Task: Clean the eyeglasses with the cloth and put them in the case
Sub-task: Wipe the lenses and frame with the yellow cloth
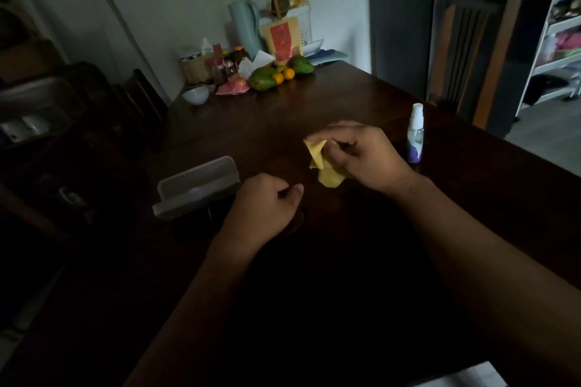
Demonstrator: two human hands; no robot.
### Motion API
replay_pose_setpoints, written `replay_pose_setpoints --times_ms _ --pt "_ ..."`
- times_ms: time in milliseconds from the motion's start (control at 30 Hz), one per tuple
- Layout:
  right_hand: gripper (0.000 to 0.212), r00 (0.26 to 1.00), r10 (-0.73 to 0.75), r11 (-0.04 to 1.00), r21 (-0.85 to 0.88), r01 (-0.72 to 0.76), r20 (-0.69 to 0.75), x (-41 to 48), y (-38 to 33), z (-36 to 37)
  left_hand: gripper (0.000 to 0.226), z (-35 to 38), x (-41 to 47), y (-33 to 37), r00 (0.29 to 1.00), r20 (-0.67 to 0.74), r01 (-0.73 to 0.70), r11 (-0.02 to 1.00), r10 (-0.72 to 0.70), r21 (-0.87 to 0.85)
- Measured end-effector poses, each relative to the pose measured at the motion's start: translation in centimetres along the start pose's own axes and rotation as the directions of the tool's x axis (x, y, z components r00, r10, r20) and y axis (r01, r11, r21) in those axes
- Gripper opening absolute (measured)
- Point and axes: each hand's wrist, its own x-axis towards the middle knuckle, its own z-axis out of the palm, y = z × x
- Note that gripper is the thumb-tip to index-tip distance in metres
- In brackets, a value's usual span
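Yellow cloth (320, 163) is bunched in the right hand (367, 157). The fingers (333, 132) curl down over its top edge and the thumb pinches it from the near side, so the loose lower corner hangs toward the dark wooden table (345, 97).

The left hand (264, 210) sits nearer and to the left, apart from the cloth. Its fingers are curled into the palm and its thumb (294, 193) is pressed along the forefinger. A dark rounded outline (297, 223) shows just beneath this hand against the tabletop. It may be the eyeglasses, but the light is too dim to say so, or to say whether the hand grips it.

Just left of the left hand lies the pale grey case (195, 188), open with its lid standing up behind the tray. What is inside is not visible.

A small spray bottle (415, 138) with a white cap and purple base stands upright on the table just right of the right hand, not touching it.

At the far end of the table are green fruit (262, 78), small oranges (283, 75), a white bowl (196, 94) and a pale blue jug (243, 21).
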Motion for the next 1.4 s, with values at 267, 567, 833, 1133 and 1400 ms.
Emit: replay_pose_setpoints --times_ms 267,567,833,1133,1400 --pt "0.032 0.960 0.047 0.996 0.090 -0.023 -0.274 0.5 -0.1 -0.7 0.025 -1.6 -1.2 1.1 0.999 -0.030 0.024 0.926 -0.038 -0.376" --pt "0.036 0.831 0.143 0.948 0.315 0.040 -0.537 0.9 -1.0 -1.1 0.030 -4.6 -2.3 0.3 0.980 -0.189 -0.064 0.800 -0.063 -0.596" --pt "0.026 0.838 0.048 0.962 0.251 0.107 -0.544 0.7 -2.8 -0.3 0.035 -4.2 -1.7 -1.3 0.899 -0.410 -0.167 0.747 -0.152 -0.643" --pt "0.036 0.978 -0.096 0.993 0.045 0.106 -0.183 -0.2 -3.3 3.4 0.033 -4.0 -1.2 -1.8 0.828 -0.559 -0.321 0.785 -0.038 -0.529" --pt "0.021 0.981 -0.104 0.980 -0.185 0.073 -0.164 -0.6 -4.7 4.7 0.042 -3.7 -1.2 -1.4 0.858 -0.512 -0.356 0.680 -0.034 -0.642"
